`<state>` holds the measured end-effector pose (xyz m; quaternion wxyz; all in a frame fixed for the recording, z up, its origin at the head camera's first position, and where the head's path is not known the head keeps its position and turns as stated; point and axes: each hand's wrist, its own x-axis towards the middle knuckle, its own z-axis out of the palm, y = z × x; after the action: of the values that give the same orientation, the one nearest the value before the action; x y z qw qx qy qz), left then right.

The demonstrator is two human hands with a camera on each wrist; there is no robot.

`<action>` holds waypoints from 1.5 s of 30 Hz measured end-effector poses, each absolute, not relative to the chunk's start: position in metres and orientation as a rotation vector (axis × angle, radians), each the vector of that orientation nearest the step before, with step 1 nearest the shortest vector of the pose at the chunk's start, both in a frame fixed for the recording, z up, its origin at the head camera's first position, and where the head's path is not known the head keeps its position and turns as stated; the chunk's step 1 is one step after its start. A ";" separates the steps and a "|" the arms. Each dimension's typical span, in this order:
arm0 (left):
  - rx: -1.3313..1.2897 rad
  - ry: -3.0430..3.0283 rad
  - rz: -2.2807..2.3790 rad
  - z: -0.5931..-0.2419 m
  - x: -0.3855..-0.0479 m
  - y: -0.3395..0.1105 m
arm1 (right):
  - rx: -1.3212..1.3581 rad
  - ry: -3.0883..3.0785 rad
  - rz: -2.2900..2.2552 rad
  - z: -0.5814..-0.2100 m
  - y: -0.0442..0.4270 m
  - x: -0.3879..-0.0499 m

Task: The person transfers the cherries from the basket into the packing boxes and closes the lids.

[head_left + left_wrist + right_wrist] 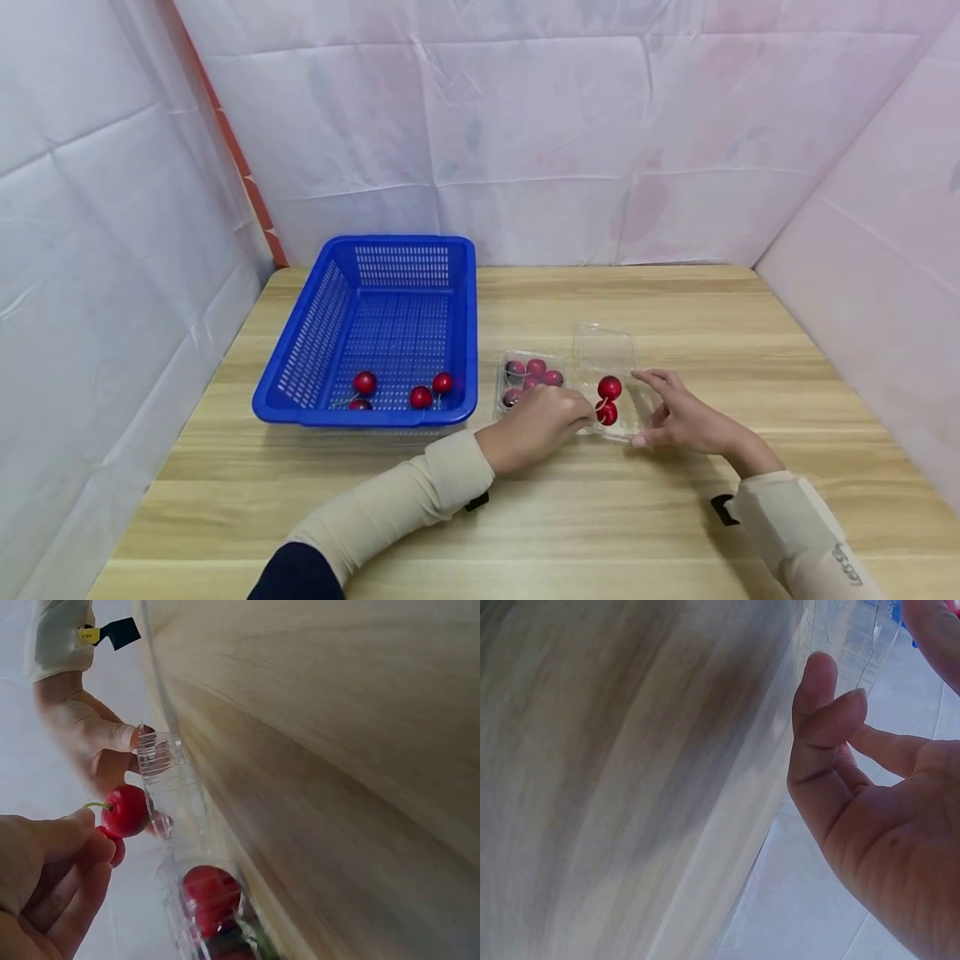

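Observation:
My left hand point(542, 423) pinches a pair of red cherries point(609, 388) by the stems. In the left wrist view the cherries point(125, 811) hang from the fingertips beside the wall of a clear plastic box point(169, 769). That box point(626, 431) stands with its lid point(602, 347) folded back. At its right side my right hand point(693, 423) holds it, thumb at the front corner and index finger farther back. The right wrist view shows that hand point(877, 772) with its other fingers bent below the box.
A second clear box point(501, 392), filled with several cherries, stands just left, partly behind my left hand. Farther left is a blue plastic basket point(471, 333) with several cherries near its front wall. White cloth point(525, 125) surrounds the wooden table point(585, 533).

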<state>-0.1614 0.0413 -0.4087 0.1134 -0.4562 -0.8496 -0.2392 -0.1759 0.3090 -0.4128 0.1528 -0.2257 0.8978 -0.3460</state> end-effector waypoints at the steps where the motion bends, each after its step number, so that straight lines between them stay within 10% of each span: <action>1: -1.325 -2.504 -0.686 -0.410 -0.163 0.044 | -0.650 2.576 -0.994 -0.412 0.309 -0.176; 45: -1.262 -2.743 -0.123 -0.424 -0.196 0.084 | -0.670 2.575 -1.002 -0.414 0.309 -0.176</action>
<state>-0.1962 0.0838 -0.4243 0.0598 -0.4170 -0.9060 -0.0406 -0.1759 0.3090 -0.4141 0.1488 -0.2331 0.8955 -0.3487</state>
